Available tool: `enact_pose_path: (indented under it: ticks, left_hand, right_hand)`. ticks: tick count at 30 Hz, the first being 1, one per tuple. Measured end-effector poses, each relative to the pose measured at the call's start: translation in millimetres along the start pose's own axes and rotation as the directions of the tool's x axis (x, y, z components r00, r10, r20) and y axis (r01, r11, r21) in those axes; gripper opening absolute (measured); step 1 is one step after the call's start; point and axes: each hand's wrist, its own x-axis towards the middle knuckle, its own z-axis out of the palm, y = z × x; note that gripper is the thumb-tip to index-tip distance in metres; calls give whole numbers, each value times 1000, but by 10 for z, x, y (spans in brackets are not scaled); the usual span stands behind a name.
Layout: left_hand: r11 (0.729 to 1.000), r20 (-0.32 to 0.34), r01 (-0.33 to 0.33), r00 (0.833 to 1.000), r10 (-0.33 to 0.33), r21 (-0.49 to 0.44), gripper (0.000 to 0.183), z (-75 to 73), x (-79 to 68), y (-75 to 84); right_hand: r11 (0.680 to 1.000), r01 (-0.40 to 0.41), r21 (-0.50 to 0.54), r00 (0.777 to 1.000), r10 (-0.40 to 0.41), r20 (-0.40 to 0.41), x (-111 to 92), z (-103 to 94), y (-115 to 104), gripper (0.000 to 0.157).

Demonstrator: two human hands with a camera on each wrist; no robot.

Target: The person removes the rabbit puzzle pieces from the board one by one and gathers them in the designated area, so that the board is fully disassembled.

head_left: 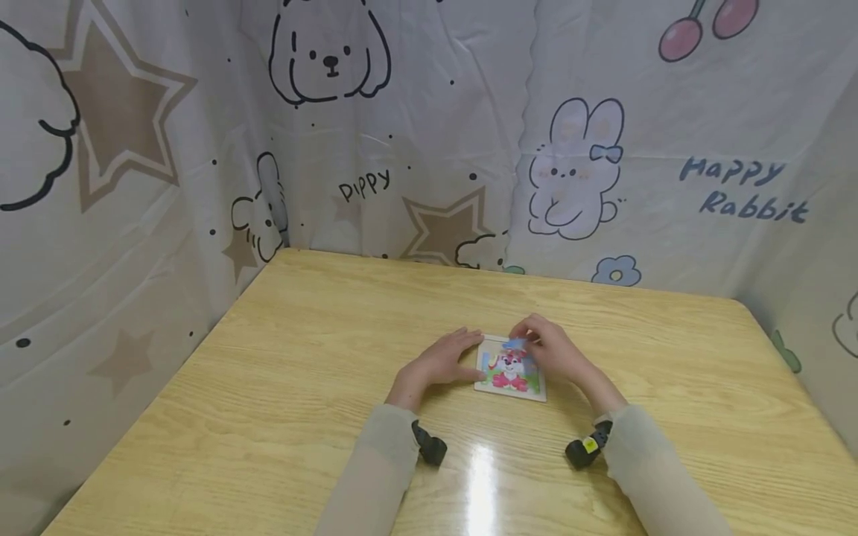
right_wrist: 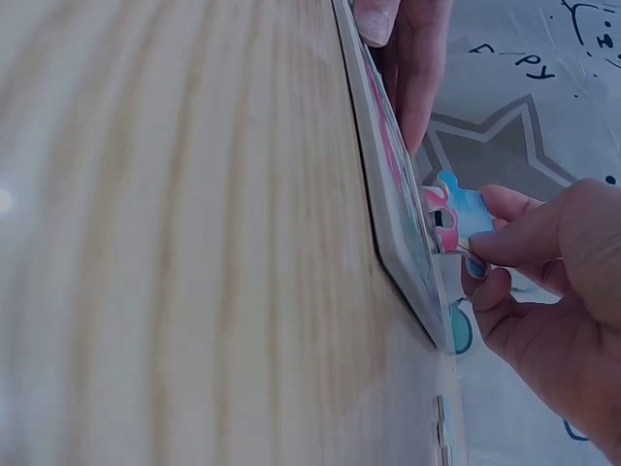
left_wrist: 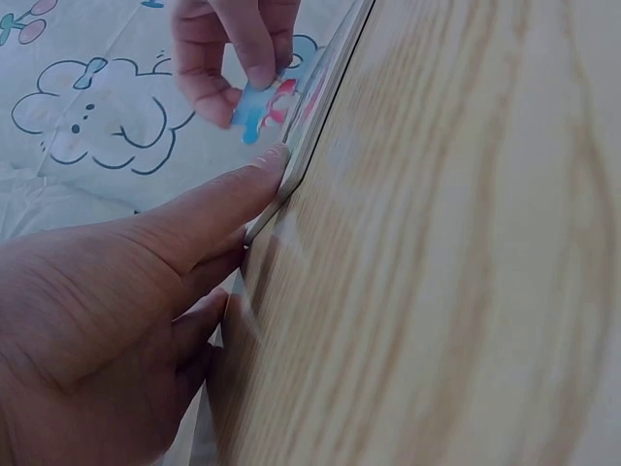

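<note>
A square jigsaw puzzle in a pale frame (head_left: pixel 511 396) lies on the table, its picture a pink-and-white cartoon animal. At its left side is my left hand (head_left: pixel 439 359); in the left wrist view the fairly straight thumb (left_wrist: pixel 228 199) rests on the frame's edge, with the other fingers partly hidden beyond it. Over the puzzle's upper right part, my right hand (head_left: pixel 553 351) pinches a jigsaw piece (right_wrist: pixel 466 218) between thumb and fingertips. The piece is blue and pink and stands tilted up from the board. Part of the puzzle's right side is hidden by the right hand.
The wood-grain table (head_left: pixel 322 327) extends around the puzzle, bordered by a printed curtain (head_left: pixel 415 149) behind and at the sides. A small thin thing (right_wrist: pixel 441 427) lies low near the puzzle in the right wrist view, too unclear to name. Black cameras sit on both wrists.
</note>
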Motion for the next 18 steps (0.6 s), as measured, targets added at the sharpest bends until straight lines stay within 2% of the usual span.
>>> enact_pose_path:
  ticks: [18]
  left_hand:
    - [1000,1,-6,1000,6,-5,73,4,-6,-6]
  right_hand:
    - [995,-94,-46,995,92,-48,-254,-246,221,23]
